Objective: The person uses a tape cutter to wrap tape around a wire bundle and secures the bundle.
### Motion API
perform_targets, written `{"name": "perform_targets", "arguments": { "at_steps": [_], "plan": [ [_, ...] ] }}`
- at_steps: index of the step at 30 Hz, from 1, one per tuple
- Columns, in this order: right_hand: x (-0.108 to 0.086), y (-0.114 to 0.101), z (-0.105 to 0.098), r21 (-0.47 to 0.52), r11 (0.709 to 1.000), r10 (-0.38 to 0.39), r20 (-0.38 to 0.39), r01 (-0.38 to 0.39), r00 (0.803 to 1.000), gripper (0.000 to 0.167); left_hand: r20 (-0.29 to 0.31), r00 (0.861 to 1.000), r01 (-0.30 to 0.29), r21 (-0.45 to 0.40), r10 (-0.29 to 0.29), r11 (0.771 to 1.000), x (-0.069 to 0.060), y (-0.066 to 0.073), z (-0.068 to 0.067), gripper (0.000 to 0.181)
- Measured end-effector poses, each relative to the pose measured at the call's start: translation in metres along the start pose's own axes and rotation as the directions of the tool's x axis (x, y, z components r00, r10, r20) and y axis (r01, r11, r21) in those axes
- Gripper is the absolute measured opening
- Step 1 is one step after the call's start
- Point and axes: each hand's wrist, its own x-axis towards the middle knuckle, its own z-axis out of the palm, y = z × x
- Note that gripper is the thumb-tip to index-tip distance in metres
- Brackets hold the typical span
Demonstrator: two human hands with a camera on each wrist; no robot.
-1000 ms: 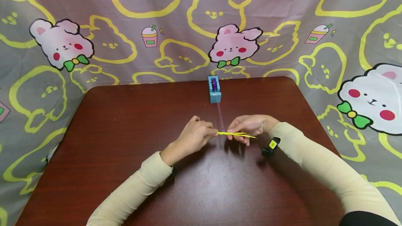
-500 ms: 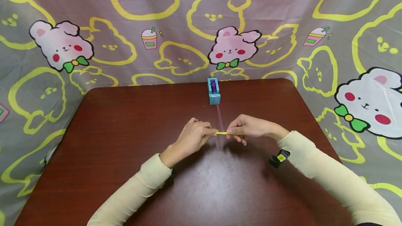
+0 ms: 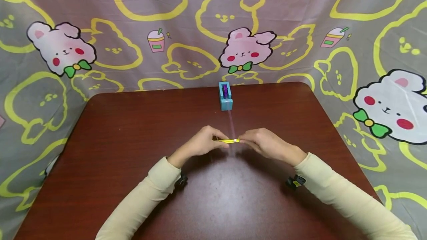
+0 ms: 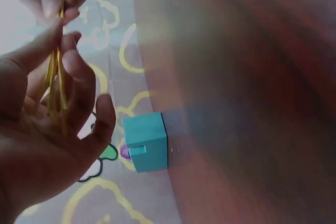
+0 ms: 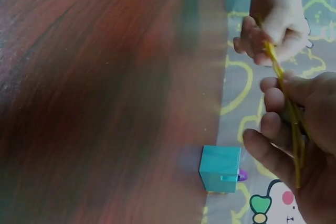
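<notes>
In the head view both hands meet over the table around a bundle of thin yellow strips [image 3: 230, 141]. My left hand [image 3: 200, 142] pinches the bundle between thumb and fingers, and loose strands [image 4: 58, 85] run into its palm in the left wrist view. My right hand [image 3: 267, 143] pinches the other end; the right wrist view has strands [image 5: 295, 129] lying across its palm. A whitish spot shows on the bundle near the right fingertips. Beyond the hands stands a blue tape dispenser [image 3: 225, 103] with a purple roll. A pale see-through strip, apparently tape [image 3: 231, 123], reaches from it towards the bundle.
The dark red-brown table [image 3: 133, 132] has its far edge just behind the dispenser. A grey curtain [image 3: 186, 6] with yellow outlines and bear heads hangs behind and at both sides. Dark wrist devices [image 3: 296, 182] sit under the sleeves.
The right hand has turned palm down, and its loose strand ends no longer show in the head view. The left grip has shifted, with more yellow now visible between its thumb and fingers.
</notes>
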Motion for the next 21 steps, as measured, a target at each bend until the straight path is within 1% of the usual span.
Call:
{"name": "perform_targets", "arguments": {
  "at_steps": [2, 3, 5, 6, 9, 11, 13, 15, 16, 17, 18, 19, 21],
  "plan": [
    [-0.001, -0.001, 0.001, -0.044, 0.999, -0.013, -0.033, 0.011, 0.999, 0.007, 0.054, 0.997, 0.058, -0.110, -0.053, 0.992, 0.005, -0.002, -0.006, 0.022],
    [-0.001, -0.001, 0.001, -0.066, 0.998, -0.022, -0.049, 0.019, 0.999, 0.007, 0.086, 0.993, 0.096, -0.174, -0.082, 0.980, 0.008, -0.004, -0.010, 0.026],
    [-0.002, -0.002, 0.001, -0.107, 0.994, -0.046, -0.077, 0.037, 0.996, 0.008, 0.160, 0.977, 0.185, -0.293, -0.143, 0.938, 0.014, -0.007, -0.016, 0.038],
    [-0.003, -0.002, 0.001, -0.127, 0.991, -0.058, -0.089, 0.046, 0.994, 0.009, 0.198, 0.967, 0.222, -0.341, -0.160, 0.913, 0.017, -0.010, -0.018, 0.042],
    [-0.004, -0.002, 0.003, -0.199, 0.977, -0.103, -0.117, 0.078, 0.988, 0.013, 0.311, 0.926, 0.339, -0.440, -0.213, 0.832, 0.025, -0.016, -0.022, 0.048],
    [-0.004, -0.001, 0.004, -0.256, 0.960, -0.147, -0.129, 0.110, 0.981, 0.015, 0.372, 0.898, 0.398, -0.466, -0.233, 0.790, 0.029, -0.019, -0.022, 0.049],
    [-0.004, 0.000, 0.006, -0.310, 0.940, -0.189, -0.138, 0.139, 0.972, 0.017, 0.422, 0.872, 0.447, -0.482, -0.247, 0.754, 0.032, -0.021, -0.022, 0.051],
    [-0.005, 0.001, 0.008, -0.366, 0.915, -0.232, -0.136, 0.169, 0.963, 0.014, 0.467, 0.849, 0.485, -0.500, -0.248, 0.718, 0.033, -0.024, -0.021, 0.054],
    [-0.005, 0.001, 0.008, -0.389, 0.903, -0.250, -0.132, 0.182, 0.959, 0.013, 0.486, 0.839, 0.498, -0.507, -0.244, 0.704, 0.033, -0.025, -0.020, 0.056],
    [-0.005, 0.002, 0.009, -0.408, 0.893, -0.264, -0.128, 0.192, 0.956, 0.012, 0.503, 0.831, 0.507, -0.512, -0.236, 0.694, 0.034, -0.026, -0.019, 0.057],
    [-0.005, 0.003, 0.009, -0.427, 0.882, -0.277, -0.127, 0.200, 0.952, 0.011, 0.515, 0.826, 0.511, -0.517, -0.228, 0.687, 0.034, -0.027, -0.019, 0.057],
    [-0.005, 0.004, 0.010, -0.446, 0.871, -0.289, -0.125, 0.206, 0.949, 0.014, 0.524, 0.823, 0.514, -0.520, -0.221, 0.682, 0.034, -0.028, -0.018, 0.058],
    [-0.006, 0.005, 0.011, -0.472, 0.854, -0.311, -0.126, 0.218, 0.942, 0.023, 0.534, 0.819, 0.516, -0.524, -0.210, 0.678, 0.034, -0.029, -0.017, 0.058]
  ]
}}
